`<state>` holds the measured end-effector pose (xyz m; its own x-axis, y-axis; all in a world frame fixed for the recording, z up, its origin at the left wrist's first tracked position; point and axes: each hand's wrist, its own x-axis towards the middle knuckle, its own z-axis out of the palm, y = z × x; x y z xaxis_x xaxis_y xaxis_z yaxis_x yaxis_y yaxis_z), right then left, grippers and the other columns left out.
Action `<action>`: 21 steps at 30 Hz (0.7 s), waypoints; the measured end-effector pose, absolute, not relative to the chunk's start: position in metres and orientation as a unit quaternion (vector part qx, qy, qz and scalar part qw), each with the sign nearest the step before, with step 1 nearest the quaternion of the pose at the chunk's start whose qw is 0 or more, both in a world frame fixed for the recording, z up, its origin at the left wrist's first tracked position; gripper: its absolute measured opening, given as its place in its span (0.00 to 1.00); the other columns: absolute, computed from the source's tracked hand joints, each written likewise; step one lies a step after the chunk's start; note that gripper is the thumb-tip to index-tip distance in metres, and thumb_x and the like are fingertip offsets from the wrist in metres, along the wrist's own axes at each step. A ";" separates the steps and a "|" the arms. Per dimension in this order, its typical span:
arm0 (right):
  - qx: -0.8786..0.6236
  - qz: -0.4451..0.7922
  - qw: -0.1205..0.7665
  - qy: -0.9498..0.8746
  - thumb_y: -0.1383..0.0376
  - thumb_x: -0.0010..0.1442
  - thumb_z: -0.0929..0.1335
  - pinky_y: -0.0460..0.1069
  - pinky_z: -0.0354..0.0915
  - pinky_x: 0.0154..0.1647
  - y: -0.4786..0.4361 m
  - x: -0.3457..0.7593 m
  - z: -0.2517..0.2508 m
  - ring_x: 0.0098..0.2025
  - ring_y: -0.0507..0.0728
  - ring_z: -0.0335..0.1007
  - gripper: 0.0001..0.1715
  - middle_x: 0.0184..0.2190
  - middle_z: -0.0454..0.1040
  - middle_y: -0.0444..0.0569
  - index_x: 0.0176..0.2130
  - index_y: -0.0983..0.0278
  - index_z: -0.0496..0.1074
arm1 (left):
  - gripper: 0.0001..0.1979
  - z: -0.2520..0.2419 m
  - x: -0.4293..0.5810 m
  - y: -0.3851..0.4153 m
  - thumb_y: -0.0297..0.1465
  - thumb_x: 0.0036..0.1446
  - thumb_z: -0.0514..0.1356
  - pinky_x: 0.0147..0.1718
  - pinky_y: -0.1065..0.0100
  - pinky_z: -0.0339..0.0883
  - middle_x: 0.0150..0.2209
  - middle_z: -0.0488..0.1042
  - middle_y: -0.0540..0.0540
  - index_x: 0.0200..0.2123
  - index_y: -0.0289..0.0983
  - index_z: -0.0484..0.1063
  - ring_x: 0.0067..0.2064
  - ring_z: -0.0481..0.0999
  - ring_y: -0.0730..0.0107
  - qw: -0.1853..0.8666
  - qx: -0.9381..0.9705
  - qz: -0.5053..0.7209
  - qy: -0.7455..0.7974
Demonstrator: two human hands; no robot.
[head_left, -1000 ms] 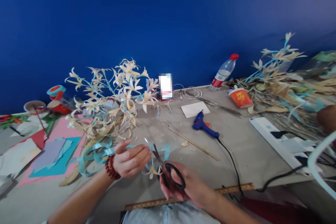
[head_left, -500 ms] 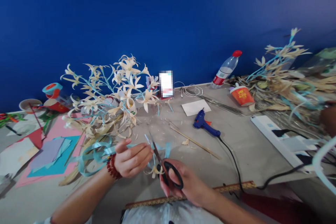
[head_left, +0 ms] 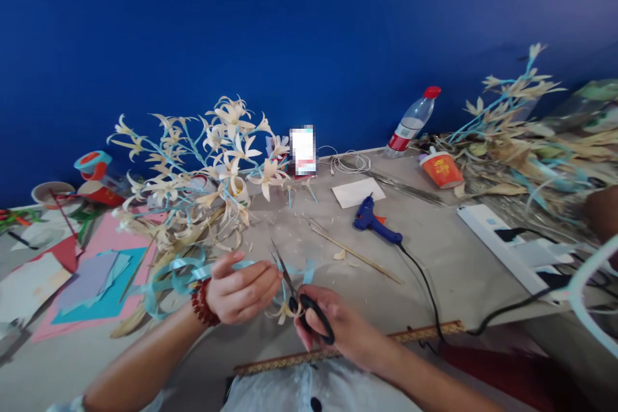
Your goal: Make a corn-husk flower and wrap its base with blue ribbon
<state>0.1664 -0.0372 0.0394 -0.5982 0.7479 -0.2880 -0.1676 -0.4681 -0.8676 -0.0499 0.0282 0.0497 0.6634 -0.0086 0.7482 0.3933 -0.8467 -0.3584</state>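
Craft table, close-up: near-left of the blue glue gun (head_left: 371,229), at the table's front edge, a person's left hand (head_left: 241,290) and right hand (head_left: 340,329) meet over a small pale flower (head_left: 284,313). The flower hangs just under the left fingertips (head_left: 273,280), which are drawn together in a pinch on its top, thumb up and other fingers curled in; its petals sit btwn the two hands, touching the scissors (head_left: 309,315). The right hand is closed on those scissors, fingers through the black handle loops, w/ the blades pointing up and away toward the left fingertips; blades look almost together, though the exact gap can't be made out. A light-blue ribbon (head_left: 186,273) loops from behind the left wrist, further left of the glue gun. Beyond that, also left of the gun, stands a branch of cream flowers (head_left: 212,161) on blue stems, w/ coloured paper sheets (head_left: 96,280) flat at far left. Just behind the gun lies a white card (head_left: 358,192); behind-right of it an orange cup (head_left: 441,169) and a tilted water bottle (head_left: 412,122). The gun's black cord (head_left: 427,290) runs toward the front edge, nr a wooden ruler (head_left: 367,342).
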 end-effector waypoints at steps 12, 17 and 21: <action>-0.332 0.783 0.314 -0.422 0.34 0.49 0.68 0.44 0.45 0.19 -0.044 0.164 0.028 0.19 0.46 0.50 0.35 0.19 0.64 0.39 0.29 0.62 0.61 | 0.14 0.061 -0.047 0.027 0.20 0.60 0.59 0.65 0.60 0.52 0.32 0.83 0.56 0.30 0.42 0.79 0.37 0.81 0.76 0.247 -0.886 -0.378 -0.110; -0.312 0.783 0.343 -0.415 0.33 0.47 0.68 0.44 0.49 0.20 -0.041 0.159 0.031 0.19 0.46 0.51 0.36 0.17 0.59 0.36 0.26 0.61 0.58 | 0.14 0.060 -0.048 0.025 0.20 0.60 0.58 0.66 0.59 0.51 0.32 0.84 0.56 0.32 0.43 0.79 0.37 0.81 0.76 0.246 -0.887 -0.367 -0.131; -0.312 0.785 0.347 -0.406 0.34 0.47 0.69 0.44 0.50 0.20 -0.043 0.157 0.027 0.18 0.45 0.50 0.36 0.17 0.57 0.35 0.26 0.61 0.58 | 0.14 0.061 -0.048 0.023 0.22 0.62 0.57 0.65 0.58 0.52 0.34 0.84 0.56 0.33 0.43 0.79 0.38 0.81 0.75 0.251 -0.889 -0.359 -0.137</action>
<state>0.1570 -0.0427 0.0271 -0.5644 0.7988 -0.2081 -0.2915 -0.4287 -0.8551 -0.0484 0.0233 0.0606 0.7049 0.0628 0.7065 0.4227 -0.8371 -0.3474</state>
